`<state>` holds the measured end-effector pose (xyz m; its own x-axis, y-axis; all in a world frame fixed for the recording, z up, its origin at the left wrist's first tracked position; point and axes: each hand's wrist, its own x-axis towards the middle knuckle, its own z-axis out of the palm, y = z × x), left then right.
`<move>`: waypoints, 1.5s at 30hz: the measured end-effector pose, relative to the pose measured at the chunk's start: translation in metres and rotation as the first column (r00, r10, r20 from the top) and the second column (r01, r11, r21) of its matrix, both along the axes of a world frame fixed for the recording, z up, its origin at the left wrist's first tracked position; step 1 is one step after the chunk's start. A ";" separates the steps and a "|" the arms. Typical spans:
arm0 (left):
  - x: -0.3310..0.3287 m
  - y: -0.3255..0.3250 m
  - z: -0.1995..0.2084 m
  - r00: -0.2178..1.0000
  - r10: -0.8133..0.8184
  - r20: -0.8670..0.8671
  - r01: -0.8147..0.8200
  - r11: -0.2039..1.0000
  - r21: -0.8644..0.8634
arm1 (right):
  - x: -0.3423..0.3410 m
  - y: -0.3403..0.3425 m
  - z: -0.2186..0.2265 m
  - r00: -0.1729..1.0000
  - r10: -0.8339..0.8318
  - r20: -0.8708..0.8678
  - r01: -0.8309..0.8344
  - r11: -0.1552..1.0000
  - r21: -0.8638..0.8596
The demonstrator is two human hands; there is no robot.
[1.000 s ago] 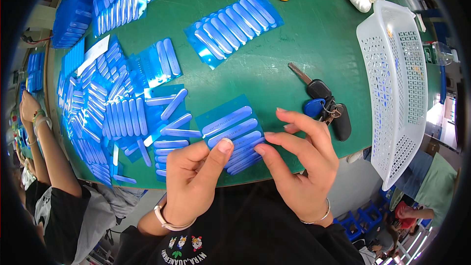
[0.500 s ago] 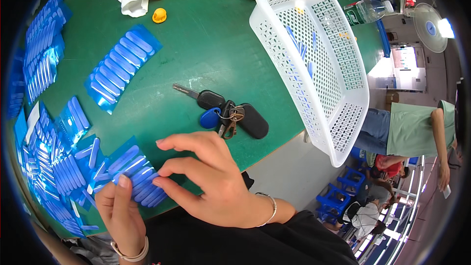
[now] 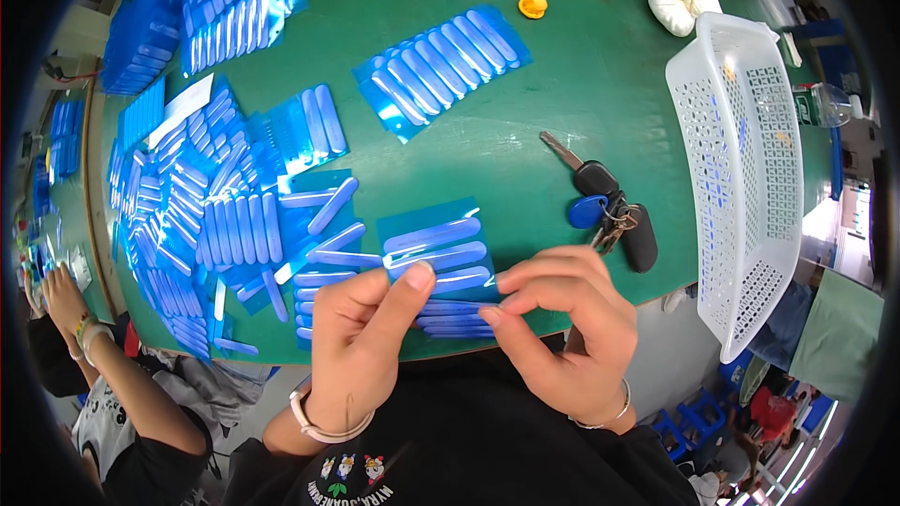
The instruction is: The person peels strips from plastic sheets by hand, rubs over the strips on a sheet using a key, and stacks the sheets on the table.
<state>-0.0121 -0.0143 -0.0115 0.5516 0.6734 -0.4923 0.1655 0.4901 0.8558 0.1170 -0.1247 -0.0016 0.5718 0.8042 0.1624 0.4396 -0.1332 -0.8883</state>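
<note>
So there's a messy pile of blue strips [image 3: 239,230] on the left of the green table [image 3: 511,159]. Near middle, the left hand [image 3: 356,365] has its thumb clamped on 1 blue sheet [image 3: 436,236], kinda bent, and the right hand [image 3: 581,347] pinches its right edge. Keys [image 3: 596,178] lie farther right, then a white basket [image 3: 714,178].

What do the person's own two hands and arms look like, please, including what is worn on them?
Both hands are without gloves. The left hand has a pale, smooth band around its wrist; the right hand has a thin, silvery bracelet. Black sleeves leave the wrists uncovered.
</note>
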 end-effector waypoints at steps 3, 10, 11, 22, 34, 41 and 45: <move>-0.006 0.002 -0.014 1.000 -0.027 -0.015 0.027 1.000 0.011 | -0.005 0.000 0.008 0.981 0.001 0.194 -0.017 0.997 0.082; -0.006 0.006 -0.002 0.993 -0.119 -0.001 0.119 0.993 -0.027 | 0.000 -0.005 0.015 0.989 0.054 -0.134 -0.037 0.992 0.123; -0.007 0.006 -0.001 0.994 -0.112 -0.003 0.112 0.993 -0.027 | 0.004 -0.003 0.012 0.985 0.021 -0.168 -0.006 0.996 0.094; -0.017 0.013 0.000 0.965 -0.122 0.232 0.206 0.900 -0.383 | 0.008 0.009 0.001 0.981 -0.083 -0.177 0.080 0.996 -0.026; -0.016 0.014 -0.002 0.963 -0.107 0.246 0.206 0.883 -0.421 | 0.008 0.010 0.000 0.997 -0.038 -0.068 0.033 0.997 -0.069; -0.007 0.010 0.004 0.980 -0.074 0.182 0.137 0.922 -0.362 | 0.009 0.011 -0.001 0.995 -0.049 -0.088 0.043 0.996 -0.074; -0.010 0.008 -0.002 0.968 -0.246 0.048 0.251 0.953 -0.171 | 0.007 0.010 -0.004 0.995 -0.089 -0.050 0.087 0.996 -0.031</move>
